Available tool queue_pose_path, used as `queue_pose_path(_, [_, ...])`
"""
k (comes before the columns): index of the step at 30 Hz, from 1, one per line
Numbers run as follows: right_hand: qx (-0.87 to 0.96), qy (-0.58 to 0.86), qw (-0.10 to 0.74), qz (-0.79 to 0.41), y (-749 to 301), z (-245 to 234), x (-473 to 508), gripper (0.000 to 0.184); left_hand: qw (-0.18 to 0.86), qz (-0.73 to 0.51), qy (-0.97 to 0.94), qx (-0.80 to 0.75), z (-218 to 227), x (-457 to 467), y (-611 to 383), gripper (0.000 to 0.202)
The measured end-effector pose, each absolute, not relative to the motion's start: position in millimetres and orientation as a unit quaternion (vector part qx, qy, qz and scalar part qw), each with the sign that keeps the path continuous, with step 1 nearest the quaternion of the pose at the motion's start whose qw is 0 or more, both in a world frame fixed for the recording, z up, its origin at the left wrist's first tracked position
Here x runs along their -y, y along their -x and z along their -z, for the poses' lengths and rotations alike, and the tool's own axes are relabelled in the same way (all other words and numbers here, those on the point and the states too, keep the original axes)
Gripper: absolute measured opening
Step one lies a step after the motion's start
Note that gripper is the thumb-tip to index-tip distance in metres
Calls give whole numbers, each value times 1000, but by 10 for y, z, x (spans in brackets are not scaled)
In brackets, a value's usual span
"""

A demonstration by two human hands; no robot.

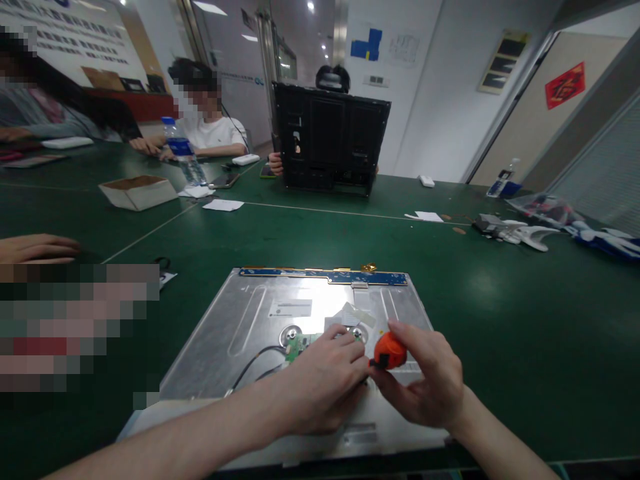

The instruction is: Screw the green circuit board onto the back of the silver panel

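A flat metal display panel lies on the table before me, with a blue circuit strip along its far edge. Near its middle sits a green circuit board, with dark cables running from it to the left. My left hand rests over this board, its fingers curled and pressed together; whatever is under the fingertips is hidden. Just to its right, my right hand grips an orange-handled screwdriver between thumb and fingers. The handle's end faces me, and the shaft cannot be seen.
Across the table a person holds up a black panel. Other people sit at the left, where a hand rests. A box and water bottle stand back left. Gloves and plastic bags lie at right.
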State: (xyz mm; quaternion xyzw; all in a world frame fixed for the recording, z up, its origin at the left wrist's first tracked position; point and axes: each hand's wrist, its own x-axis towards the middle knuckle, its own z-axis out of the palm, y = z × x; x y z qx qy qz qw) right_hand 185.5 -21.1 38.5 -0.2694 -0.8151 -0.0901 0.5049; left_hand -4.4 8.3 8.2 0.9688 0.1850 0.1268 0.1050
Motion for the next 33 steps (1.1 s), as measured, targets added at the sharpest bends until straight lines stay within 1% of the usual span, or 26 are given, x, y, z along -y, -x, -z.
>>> queue_pose_path(3, [811, 275, 507, 91, -1851, -387, 211, 56, 102, -126, -969, -189, -89, -81, 42, 5])
queue_pose_path(7, [803, 259, 533, 64, -1853, -347, 202, 58, 101, -124, -969, -189, -78, -87, 47, 12])
queue_pose_path(13, [804, 235, 544, 41, -1837, -343, 191, 52, 100, -130, -969, -183, -58, -95, 55, 18])
queue_pose_path(17, [806, 236, 541, 43, -1835, -348, 185, 45, 105, -123, -970, -183, -62, -101, 53, 16])
queue_pose_path(24, [809, 256, 523, 75, -1839, -393, 202, 43, 101, -120, -968, -196, -97, -66, 47, 12])
queue_pose_path(28, [805, 269, 522, 81, -1849, -360, 214, 48, 97, -116, -969, -195, -83, -75, 48, 14])
queue_pose_path(31, [798, 256, 542, 66, -1853, -315, 209, 54, 95, -119, -971, -187, -58, -96, 49, 16])
queue_pose_path(33, [797, 244, 550, 54, -1851, -306, 205, 54, 96, -121, -971, -184, -47, -104, 49, 17])
